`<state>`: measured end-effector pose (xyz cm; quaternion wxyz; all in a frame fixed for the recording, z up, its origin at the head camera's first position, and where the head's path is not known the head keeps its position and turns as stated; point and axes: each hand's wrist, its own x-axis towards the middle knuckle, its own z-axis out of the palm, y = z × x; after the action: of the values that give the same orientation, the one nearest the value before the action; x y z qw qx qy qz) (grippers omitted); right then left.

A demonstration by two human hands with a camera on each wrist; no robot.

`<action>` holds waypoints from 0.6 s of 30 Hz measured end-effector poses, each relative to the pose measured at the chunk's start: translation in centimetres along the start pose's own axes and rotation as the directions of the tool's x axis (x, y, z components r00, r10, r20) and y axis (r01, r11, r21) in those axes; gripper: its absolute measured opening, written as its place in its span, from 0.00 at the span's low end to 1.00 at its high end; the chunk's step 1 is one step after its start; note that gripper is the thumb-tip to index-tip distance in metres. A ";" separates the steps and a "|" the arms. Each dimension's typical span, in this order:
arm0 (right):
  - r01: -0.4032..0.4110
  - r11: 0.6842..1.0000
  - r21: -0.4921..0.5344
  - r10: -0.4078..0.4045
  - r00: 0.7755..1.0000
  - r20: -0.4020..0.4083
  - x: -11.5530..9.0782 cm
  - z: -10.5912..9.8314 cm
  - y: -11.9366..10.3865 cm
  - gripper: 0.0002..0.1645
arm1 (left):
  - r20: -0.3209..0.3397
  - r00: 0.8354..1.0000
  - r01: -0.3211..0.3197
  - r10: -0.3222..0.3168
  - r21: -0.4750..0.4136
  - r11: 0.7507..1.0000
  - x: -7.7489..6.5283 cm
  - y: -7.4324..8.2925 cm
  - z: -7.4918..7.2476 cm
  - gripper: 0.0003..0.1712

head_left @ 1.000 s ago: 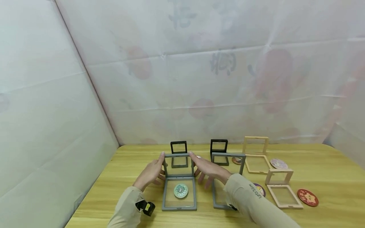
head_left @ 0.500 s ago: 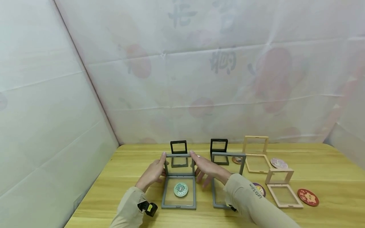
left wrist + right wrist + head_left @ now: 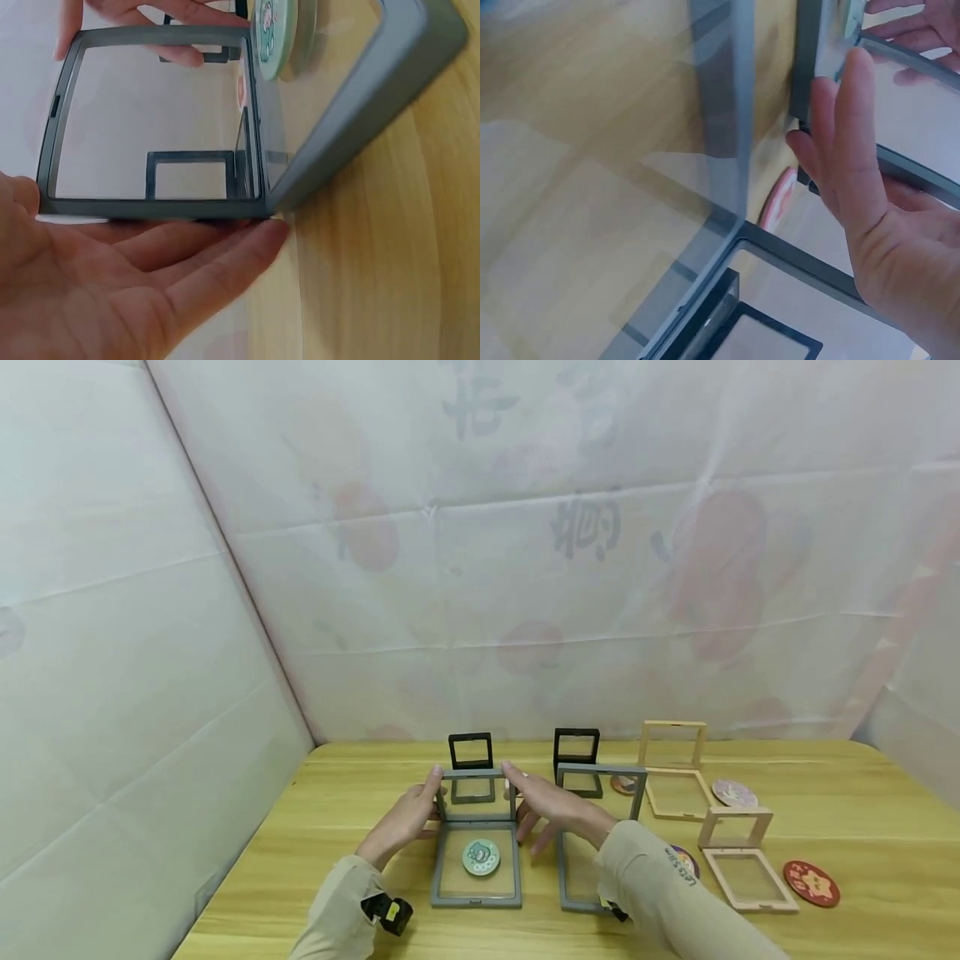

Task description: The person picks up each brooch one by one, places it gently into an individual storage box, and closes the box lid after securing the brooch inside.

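A grey display frame (image 3: 476,903) with clear film stands unfolded in an L, its lid (image 3: 480,773) upright at the back. On the film of the flat half lies a round green badge (image 3: 481,857) with a cartoon figure. My left hand (image 3: 401,818) is at the lid's left side, thumb at the top corner. In the left wrist view that hand's fingers (image 3: 217,274) run nearly straight along the lid's edge. At the opposite side is my right hand (image 3: 551,803), its thumb at the other top corner. Its fingers (image 3: 857,142) are extended in the right wrist view.
A second unfolded grey frame (image 3: 602,769) stands beneath the right forearm. Behind are two small black frames (image 3: 470,737). Rightward stand a yellow frame (image 3: 675,723) and a beige frame (image 3: 738,811), with a lilac round badge (image 3: 735,792) and a red star badge (image 3: 812,883).
The grey frame and its green badge have shifted slightly to the right, with both hands moving along at its sides. The other frames have stayed in place.
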<state>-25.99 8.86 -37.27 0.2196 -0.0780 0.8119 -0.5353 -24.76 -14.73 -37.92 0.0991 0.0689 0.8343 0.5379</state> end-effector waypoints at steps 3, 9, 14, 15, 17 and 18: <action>0.012 1.000 -0.008 -0.012 1.000 0.012 -0.2 -0.2 0.3 0.49 | 0.036 0.999 0.008 -0.010 0.036 0.999 -0.3 0.1 -0.2 0.45; 0.004 1.000 -0.028 -0.003 0.999 0.035 -0.5 -0.8 0.5 0.47 | 0.110 0.994 -0.003 -0.008 0.100 0.995 -0.6 0.0 -1.1 0.47; -0.001 0.997 -0.073 0.005 0.999 0.054 -0.8 -1.0 0.6 0.48 | 0.178 0.984 -0.030 0.009 0.118 0.993 -0.6 -0.9 -1.9 0.45; 0.003 0.997 -0.081 0.002 0.998 0.062 -0.8 -1.0 0.6 0.48 | 0.189 0.982 -0.035 0.011 0.124 0.992 -0.6 -1.0 -2.1 0.45; 0.012 0.996 -0.091 -0.005 0.997 0.077 -0.8 -1.0 0.7 0.48 | 0.199 0.980 -0.032 0.005 0.133 0.991 -0.6 -1.2 -2.4 0.45; 0.015 0.995 -0.096 -0.007 0.996 0.085 -0.7 -1.0 0.8 0.47 | 0.202 0.979 -0.027 -0.002 0.140 0.990 -0.7 -1.3 -2.5 0.46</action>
<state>-25.68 10.30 -37.49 0.2465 -0.1156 0.8265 -0.4927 -24.70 -17.62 -38.05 0.1747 0.1352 0.8556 0.4682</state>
